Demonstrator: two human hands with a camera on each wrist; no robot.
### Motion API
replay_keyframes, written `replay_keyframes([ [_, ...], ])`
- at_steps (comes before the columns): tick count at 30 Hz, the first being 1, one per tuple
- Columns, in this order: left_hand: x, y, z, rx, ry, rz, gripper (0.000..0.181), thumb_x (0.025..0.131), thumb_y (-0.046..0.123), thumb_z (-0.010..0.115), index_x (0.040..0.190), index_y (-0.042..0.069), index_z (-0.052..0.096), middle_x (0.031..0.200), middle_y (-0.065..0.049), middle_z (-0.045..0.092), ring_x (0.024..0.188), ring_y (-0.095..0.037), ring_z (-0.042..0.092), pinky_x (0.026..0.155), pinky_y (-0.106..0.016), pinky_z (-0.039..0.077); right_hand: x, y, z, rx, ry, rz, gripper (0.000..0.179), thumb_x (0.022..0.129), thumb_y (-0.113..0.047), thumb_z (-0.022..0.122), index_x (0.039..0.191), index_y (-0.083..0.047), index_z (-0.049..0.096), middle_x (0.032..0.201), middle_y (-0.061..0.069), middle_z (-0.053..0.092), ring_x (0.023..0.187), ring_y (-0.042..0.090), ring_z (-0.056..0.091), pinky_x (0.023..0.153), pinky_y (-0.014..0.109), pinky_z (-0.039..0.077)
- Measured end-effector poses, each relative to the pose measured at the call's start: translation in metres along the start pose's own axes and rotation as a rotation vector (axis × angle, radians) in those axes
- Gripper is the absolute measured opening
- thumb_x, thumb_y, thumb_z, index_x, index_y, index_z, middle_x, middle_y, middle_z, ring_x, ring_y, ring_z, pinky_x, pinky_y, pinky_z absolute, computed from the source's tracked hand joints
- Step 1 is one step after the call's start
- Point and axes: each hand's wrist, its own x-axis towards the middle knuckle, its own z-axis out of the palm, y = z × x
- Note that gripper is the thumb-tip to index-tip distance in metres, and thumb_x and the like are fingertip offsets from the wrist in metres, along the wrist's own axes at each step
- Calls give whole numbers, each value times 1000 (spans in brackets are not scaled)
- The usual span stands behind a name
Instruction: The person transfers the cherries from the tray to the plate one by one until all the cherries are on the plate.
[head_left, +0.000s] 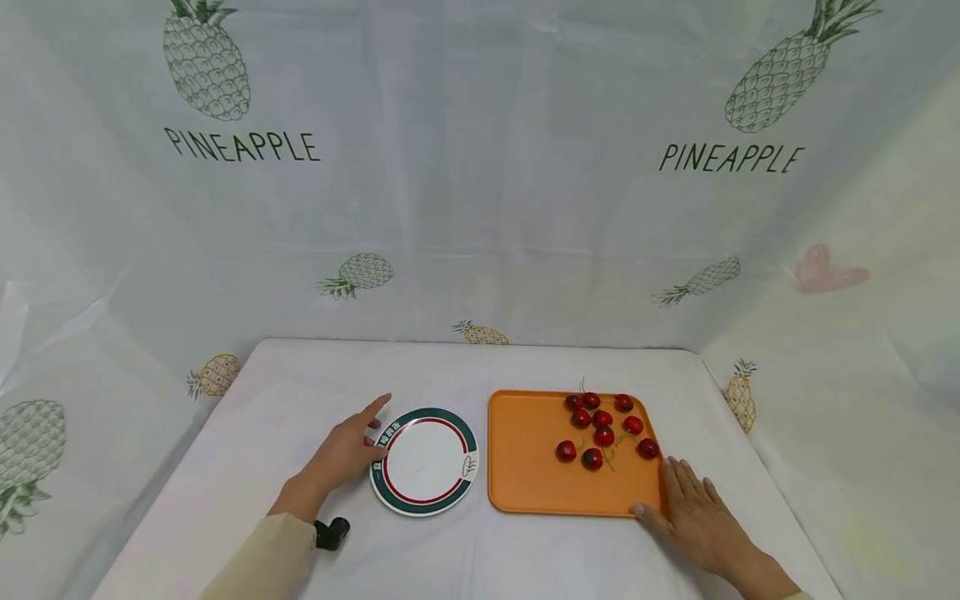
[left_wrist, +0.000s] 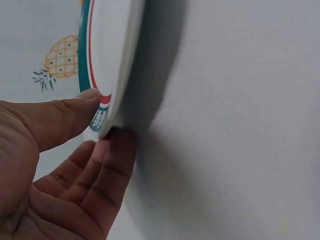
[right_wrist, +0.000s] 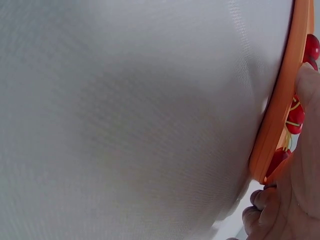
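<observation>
Fingers (left_wrist: 107, 185) of left hand (head_left: 341, 457) pinch plate (head_left: 424, 461) at left rim, thumb on top; plate between left hand and tray (head_left: 525, 454); right hand (head_left: 697, 518) nearly straight-fingered against tray's right edge; tray's long axis left-right; cherries (head_left: 603, 419) in right half.

On the white cloth-covered desk (head_left: 315, 375), a round white green-rimmed plate (head_left: 426, 460) lies left of a rectangular orange tray (head_left: 525, 450), round red cherries (head_left: 602, 419) mostly in its right half; a pale pineapple-printed sheet (head_left: 480, 192) hangs behind.
</observation>
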Motion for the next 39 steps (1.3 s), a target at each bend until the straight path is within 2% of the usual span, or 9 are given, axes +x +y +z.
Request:
replay_keyframes([
  [5,6,-6,-1,-176,-62,-73,89,90,6,79,165,28,37,131,-16,62,74,-19,62,66,-31,56,0,1,1,-2,11,-10,107,98,-70,56,154,19,34,159,41,33,148,60,32,117,79,26],
  [9,8,-9,-4,-273,-122,-109,85,89,1,78,162,26,43,129,-18,60,66,-22,62,61,-33,60,1,0,2,3,4,-4,108,97,-70,56,154,19,33,160,41,33,148,60,31,117,79,25],
  [12,9,-9,-7,-309,-163,-120,81,89,0,78,160,24,47,126,-18,59,66,-22,63,62,-33,60,2,-1,1,5,-3,4,109,97,-71,56,154,18,33,160,41,33,149,60,31,117,79,24],
  [16,9,-9,-9,-344,-187,-114,76,88,0,79,156,20,53,122,-17,59,74,-21,64,63,-33,60,3,-2,1,5,-3,6,109,97,-71,56,154,18,33,160,41,33,149,60,31,117,79,24],
  [22,6,-8,-9,-429,-224,-127,72,87,-6,77,153,15,56,125,-20,57,76,-24,66,64,-38,64,2,-2,1,7,-8,11,108,97,-71,56,154,19,33,160,41,33,148,60,30,117,79,24],
  [28,7,-5,-8,-421,-220,-131,72,87,-7,76,153,14,57,123,-19,57,75,-23,65,63,-39,64,1,0,-2,-2,-15,20,108,97,-72,55,154,18,34,160,41,33,148,61,30,117,80,23],
  [32,9,-4,-6,-427,-225,-137,72,88,-8,76,153,14,56,121,-18,57,76,-24,65,62,-39,64,2,2,-10,2,8,29,106,97,-71,55,153,17,37,157,41,38,145,62,35,115,82,23],
  [36,10,-4,-6,-435,-224,-141,71,88,-9,75,153,13,57,120,-18,57,77,-24,64,62,-39,64,9,4,-20,-52,132,-24,94,95,-62,68,148,13,47,146,37,51,133,57,49,109,77,39],
  [39,10,-5,-5,-428,-214,-152,71,88,-9,74,153,14,57,118,-17,57,77,-24,63,61,-38,63,20,1,-29,-115,270,-108,77,90,-46,82,140,8,58,132,29,61,119,50,58,97,69,51],
])
